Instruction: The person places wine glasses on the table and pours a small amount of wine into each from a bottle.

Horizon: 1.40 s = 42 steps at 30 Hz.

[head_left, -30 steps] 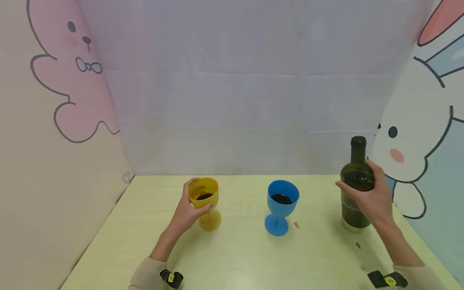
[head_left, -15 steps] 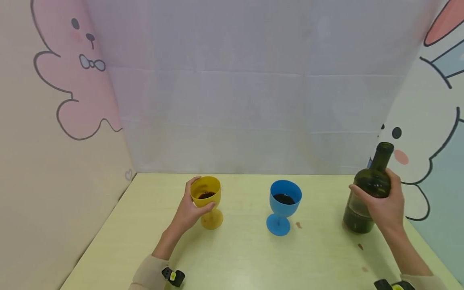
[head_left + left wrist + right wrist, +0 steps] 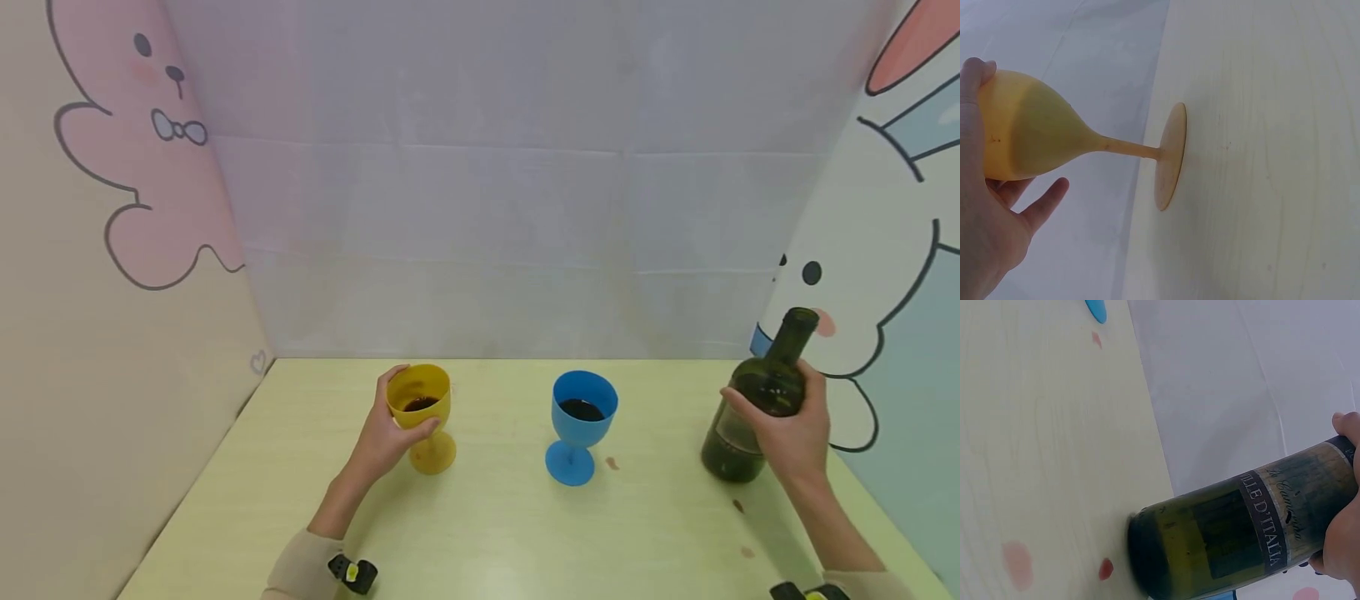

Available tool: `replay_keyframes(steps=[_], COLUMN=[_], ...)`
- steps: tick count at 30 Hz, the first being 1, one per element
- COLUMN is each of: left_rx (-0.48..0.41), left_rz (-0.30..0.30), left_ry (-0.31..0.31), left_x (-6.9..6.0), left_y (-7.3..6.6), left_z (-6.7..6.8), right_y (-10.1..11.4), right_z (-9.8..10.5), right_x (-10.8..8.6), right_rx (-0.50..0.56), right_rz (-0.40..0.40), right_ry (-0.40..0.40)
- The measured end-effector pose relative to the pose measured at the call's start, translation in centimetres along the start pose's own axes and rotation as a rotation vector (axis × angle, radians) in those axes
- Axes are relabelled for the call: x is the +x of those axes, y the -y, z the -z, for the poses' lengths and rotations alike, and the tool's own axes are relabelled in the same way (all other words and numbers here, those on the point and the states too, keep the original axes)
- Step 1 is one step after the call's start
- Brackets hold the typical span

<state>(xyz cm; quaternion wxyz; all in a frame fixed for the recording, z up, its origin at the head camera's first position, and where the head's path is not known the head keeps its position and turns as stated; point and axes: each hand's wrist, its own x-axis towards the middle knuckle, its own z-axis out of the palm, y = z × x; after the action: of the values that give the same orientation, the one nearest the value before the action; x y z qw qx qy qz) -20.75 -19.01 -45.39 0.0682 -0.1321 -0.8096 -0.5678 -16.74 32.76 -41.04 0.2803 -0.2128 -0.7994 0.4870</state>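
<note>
Near the left of the table, my left hand [image 3: 384,433] grips the bowl of a yellow goblet [image 3: 433,454], which holds a little dark liquid. The left wrist view shows its stem and round foot against the table, with fingers and thumb around the bowl [image 3: 1035,125]. At the right, my right hand [image 3: 797,433] holds a dark green wine bottle [image 3: 763,387] around its body, its neck leaning right. Its label shows in the right wrist view, and the bottle's base [image 3: 1147,550] is low by the tabletop; contact is unclear. Between the hands stands a blue goblet [image 3: 577,429] with dark liquid inside.
The pale wooden table [image 3: 495,533] carries reddish-brown spots, one beside the blue goblet and others [image 3: 738,506] below the bottle. A white cloth wall [image 3: 450,208] closes off the back. Side walls with cartoon animals stand left and right.
The bottle has gone from upright to tilted, its neck swinging right and a little lower, with my right hand moving right along with it. The left hand stays on the yellow goblet.
</note>
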Motion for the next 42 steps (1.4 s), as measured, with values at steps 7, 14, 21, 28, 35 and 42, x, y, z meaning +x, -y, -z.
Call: replay_keyframes(steps=[7,14,21,28,35,42], left_rx=[0.002,-0.003,-0.012,-0.01,-0.033,0.043], left_rz=[0.009,0.012,0.012,0.059,0.044,-0.105], left_ry=[-0.002,-0.01,0.021,0.06,0.061,-0.011], left_x=[0.0,-0.1,0.0,-0.2,-0.3,-0.3], left_y=[0.0,0.1,-0.2,-0.7,-0.9,-1.8], left_z=[-0.3,0.1,0.4,0.5,0.7,1.0], right_y=[-0.7,-1.3,-1.2,-0.7,0.4,3.3], right_z=[0.8,0.9,1.2,2.0,2.2,2.3], right_x=[0.0,0.0,0.0,-0.6,-1.3,-2.9], right_rx=[0.013,0.004,0.026,0.11,0.204,0.185], right_rz=[-0.01,0.004,0.047,0.117,0.376,0.772], right_ry=[-0.003,0.052,0.117,0.061,-0.162,-0.28])
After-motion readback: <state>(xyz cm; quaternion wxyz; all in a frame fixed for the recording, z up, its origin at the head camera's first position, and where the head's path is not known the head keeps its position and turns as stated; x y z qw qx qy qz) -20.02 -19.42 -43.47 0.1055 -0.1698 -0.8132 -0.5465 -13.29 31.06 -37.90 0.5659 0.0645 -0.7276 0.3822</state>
